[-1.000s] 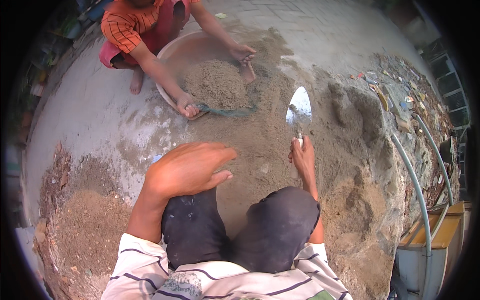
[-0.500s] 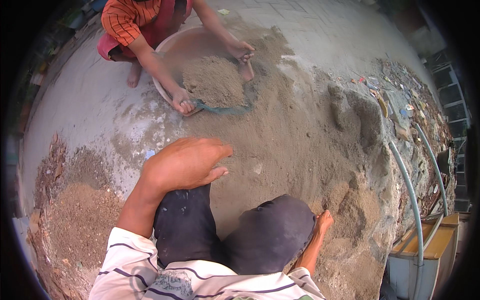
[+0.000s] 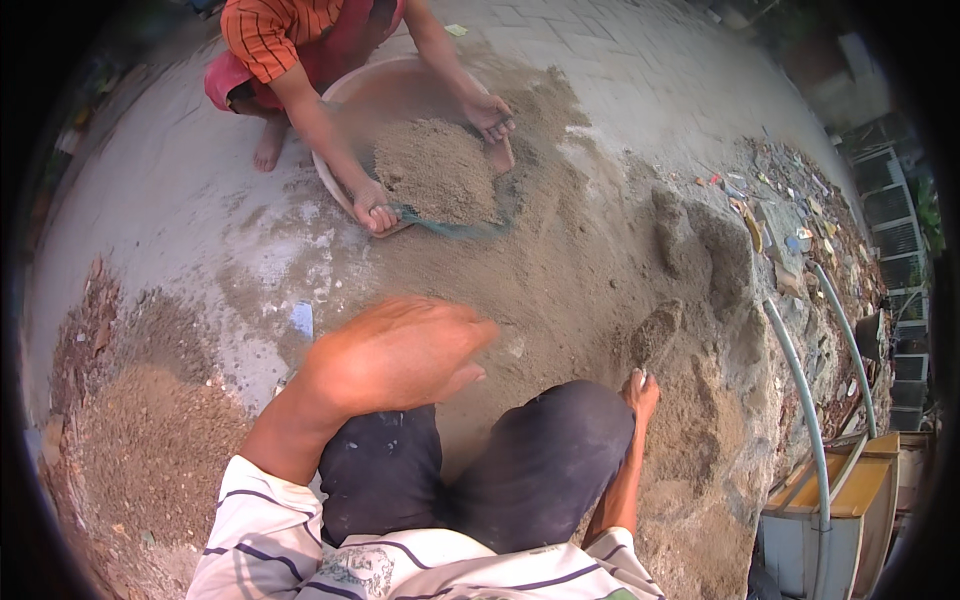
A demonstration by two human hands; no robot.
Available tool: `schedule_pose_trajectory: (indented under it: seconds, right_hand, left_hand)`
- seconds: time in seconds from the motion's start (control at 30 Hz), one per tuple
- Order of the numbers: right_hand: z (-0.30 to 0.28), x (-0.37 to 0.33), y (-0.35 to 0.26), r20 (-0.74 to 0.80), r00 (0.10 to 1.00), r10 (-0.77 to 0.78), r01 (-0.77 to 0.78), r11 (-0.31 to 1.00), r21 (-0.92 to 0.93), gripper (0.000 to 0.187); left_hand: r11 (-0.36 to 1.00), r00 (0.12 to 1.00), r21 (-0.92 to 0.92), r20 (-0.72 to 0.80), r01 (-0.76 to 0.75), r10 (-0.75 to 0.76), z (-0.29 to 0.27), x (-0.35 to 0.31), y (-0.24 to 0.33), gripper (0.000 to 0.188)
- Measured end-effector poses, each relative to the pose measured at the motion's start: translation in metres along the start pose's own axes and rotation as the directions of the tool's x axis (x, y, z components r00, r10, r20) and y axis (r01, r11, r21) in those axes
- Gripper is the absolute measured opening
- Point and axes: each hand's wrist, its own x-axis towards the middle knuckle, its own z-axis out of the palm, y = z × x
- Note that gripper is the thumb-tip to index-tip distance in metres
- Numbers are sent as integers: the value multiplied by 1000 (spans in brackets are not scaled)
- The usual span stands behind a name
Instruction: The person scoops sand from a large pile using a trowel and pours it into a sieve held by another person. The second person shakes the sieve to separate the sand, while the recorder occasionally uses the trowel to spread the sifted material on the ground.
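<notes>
My left hand (image 3: 405, 350) hangs over my left knee, slightly blurred, its thumb apart from the fingers and nothing visible in it. Beside my right knee, my right hand (image 3: 642, 393) is closed low at the sand (image 3: 560, 290); what it grips, if anything, is hidden. Just beyond it rises a small heap of sand (image 3: 657, 330). Across from me, a crouching person in an orange striped shirt (image 3: 275, 35) grips both sides of a sieve (image 3: 502, 152) with wooden sides and blue-green mesh. Sand (image 3: 435, 172) lies heaped in it, above a round basin (image 3: 335, 180).
Coarser reddish-brown sand (image 3: 150, 430) is piled at the left. On the right are a broken concrete edge (image 3: 765, 390), scattered rubbish (image 3: 790, 215), grey pipes (image 3: 805, 400) and a white-and-wooden box (image 3: 835, 500). A blue scrap (image 3: 302, 318) lies beyond my left wrist.
My right hand has moved forward beside the knee, and a sand heap now shows ahead of it. My left hand has shifted slightly right. The other person's right-side hand has loosened its fingers somewhat.
</notes>
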Motion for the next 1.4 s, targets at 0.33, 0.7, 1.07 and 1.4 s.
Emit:
schedule_pose_trajectory:
  seconds: [0.33,0.7,1.07,1.4]
  right_hand:
    - [164,53,-237,377,796,-473,575,786,-228,33]
    - [53,-17,-59,149,989,-10,-28,966,256,24]
    - [14,-123,30,81,965,248,-257,957,138,33]
    - [39,-103,-16,552,776,305,-628,455,632,25]
  left_hand:
    - [996,995,-10,44,94,-93,-5,-8,3,39]
    - [998,999,-53,-24,36,-37,-3,3,3,38]
    - [998,999,-47,-14,50,-51,5,31,5,38]
    - [981,982,-57,53,186,-183,-2,25,12,39]
